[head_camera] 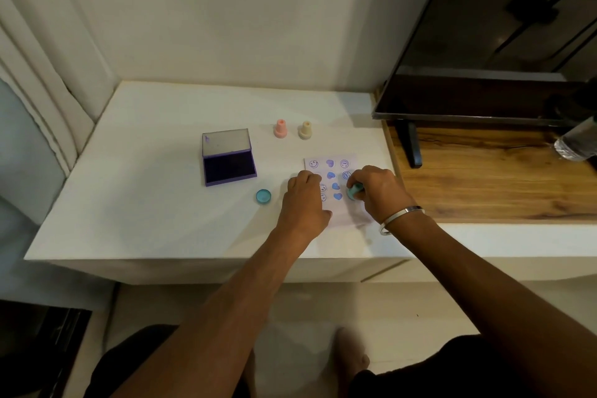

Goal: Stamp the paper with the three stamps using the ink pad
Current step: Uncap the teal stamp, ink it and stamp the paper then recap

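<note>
- In the centre right of the head view, the right hand [374, 191] grips the teal stamp [353, 192], fingers curled round its body, and holds it down on the right column of the paper [332, 168].
- The left hand [305, 200] rests flat on the left part of the sheet, fingers straight and relaxed, and holds nothing; it seems to pin the paper in place.
- Risk, as I judge it: if the stamp is lifted at a tilt or slid sideways, the fresh mark may smear. The prints look wet and dense, so ink could also pass onto the fingers of the left hand, which lie over the smiley column.
- If the left hand lets go too early, the light sheet may rise with the stamp and spoil the row.
- The right column is nearly full, so the next mark may land on an older print.
- The ink pad [229, 166] lies open at the centre left of the frame, its lid upright. A sleeve or wrist that passes over it could take up purple ink.
- The pink stamp [280, 128] and the cream stamp [305, 130] stand upright above the paper, well apart from the hands.
- A teal cap [263, 196] lies below the ink pad, near the left hand.
- The surface is a white counter [145, 203] against a pale wall; to the right it meets a wooden shelf [484, 184] that bears a dark television [500, 42].
</note>
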